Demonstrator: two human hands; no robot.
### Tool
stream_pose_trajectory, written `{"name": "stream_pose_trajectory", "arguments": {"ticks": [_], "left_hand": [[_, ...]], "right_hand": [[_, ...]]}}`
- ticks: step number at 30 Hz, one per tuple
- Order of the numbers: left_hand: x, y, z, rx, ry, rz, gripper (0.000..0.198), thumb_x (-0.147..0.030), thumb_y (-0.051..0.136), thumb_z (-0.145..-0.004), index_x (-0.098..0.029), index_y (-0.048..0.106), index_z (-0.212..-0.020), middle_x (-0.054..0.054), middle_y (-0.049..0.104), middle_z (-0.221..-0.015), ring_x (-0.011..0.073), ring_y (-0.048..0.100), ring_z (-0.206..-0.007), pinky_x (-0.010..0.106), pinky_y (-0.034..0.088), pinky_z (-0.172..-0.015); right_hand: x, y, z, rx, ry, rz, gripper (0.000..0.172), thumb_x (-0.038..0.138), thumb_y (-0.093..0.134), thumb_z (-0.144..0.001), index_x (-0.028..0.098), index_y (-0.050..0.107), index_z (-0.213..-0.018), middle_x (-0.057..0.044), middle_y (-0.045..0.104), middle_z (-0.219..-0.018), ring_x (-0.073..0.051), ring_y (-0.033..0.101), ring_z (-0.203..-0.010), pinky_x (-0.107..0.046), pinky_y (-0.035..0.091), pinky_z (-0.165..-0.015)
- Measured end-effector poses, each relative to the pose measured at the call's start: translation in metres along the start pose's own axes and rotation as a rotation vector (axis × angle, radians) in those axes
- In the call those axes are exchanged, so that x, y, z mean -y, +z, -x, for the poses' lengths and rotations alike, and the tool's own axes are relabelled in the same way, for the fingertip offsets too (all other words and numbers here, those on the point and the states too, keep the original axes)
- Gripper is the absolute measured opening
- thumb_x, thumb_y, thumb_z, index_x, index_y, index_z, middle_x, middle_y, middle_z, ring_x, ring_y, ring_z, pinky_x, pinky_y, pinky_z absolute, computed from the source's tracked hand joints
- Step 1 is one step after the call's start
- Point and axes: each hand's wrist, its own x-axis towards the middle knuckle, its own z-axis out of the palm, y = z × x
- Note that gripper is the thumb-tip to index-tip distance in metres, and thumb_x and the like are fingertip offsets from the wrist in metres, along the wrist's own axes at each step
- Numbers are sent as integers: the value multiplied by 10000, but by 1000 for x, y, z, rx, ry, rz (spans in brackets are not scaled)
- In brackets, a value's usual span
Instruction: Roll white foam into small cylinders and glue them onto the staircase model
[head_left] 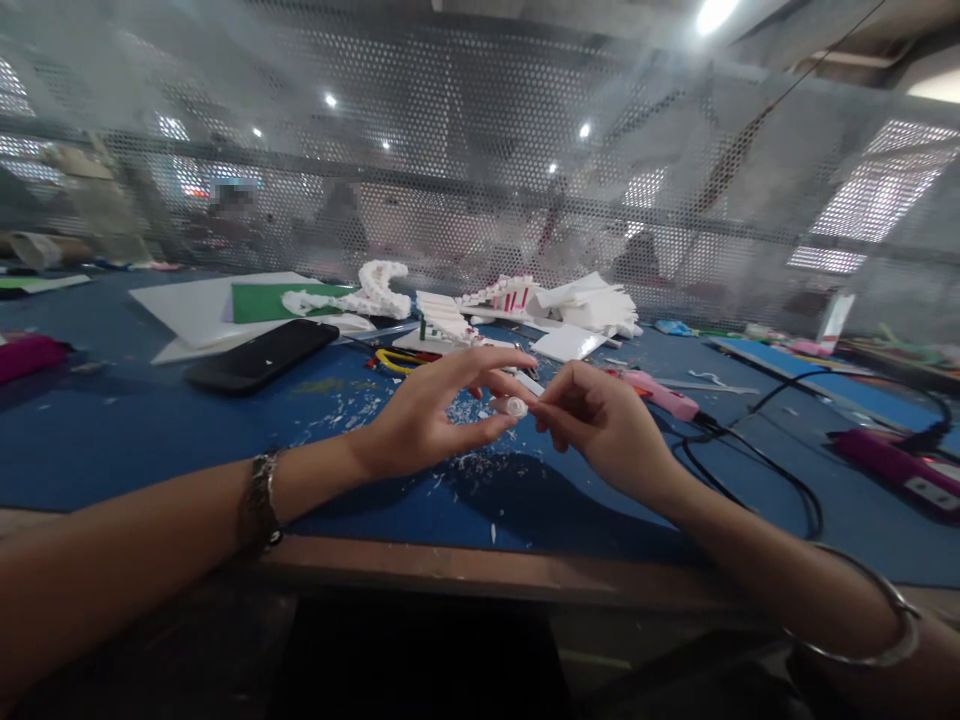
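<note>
Between the thumb and fingers of my left hand [427, 412] is a small white roll [515, 407], its spiral end facing me. My right hand [604, 428] is closed in a pinch right beside the roll. Whatever lies between those fingertips is too small to make out. White shavings [487, 465] are scattered over the blue tabletop [337, 490] under both hands. Behind them stand white stepped pieces [444, 318] and a model with red bars [514, 297].
A black phone [264, 357] lies left, near white sheets and a green sheet [259, 302]. To the right are a pink tool [664, 397] with a black cord [787, 480] and a purple power strip [896, 470]. A perforated metal screen [465, 150] rises behind the table.
</note>
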Motion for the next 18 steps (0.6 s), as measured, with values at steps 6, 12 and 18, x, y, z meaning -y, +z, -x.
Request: {"name": "stream_pose_trajectory", "arguments": {"ticks": [6,12,18], "left_hand": [[-3,0,-2,-13,-4,-38,364,-143,540,-734,-142,449,-1086,25,679,-850,138,624,-836,243,481,-762],[0,1,-1,-20,30,-48,394,-95,497,-717,-118,438,-1105,24,680,-817,121,619,-795,226,478,-730],[0,2,-1,-13,28,-35,407,-76,490,-706,-126,433,-1105,18,672,-821,116,617,-754,230,477,-713]], "right_hand": [[1,-2,1,69,-118,280,330,298,419,-822,169,399,-519,40,413,-449,-55,365,-426,-214,286,-438],[-3,-1,1,96,-125,279,143,226,453,-801,176,413,-674,47,431,-539,-62,379,-478,-203,300,-461],[-1,0,3,226,-99,265,117,194,355,-850,190,366,-734,43,489,-543,-65,434,-449,-198,346,-461]]}}
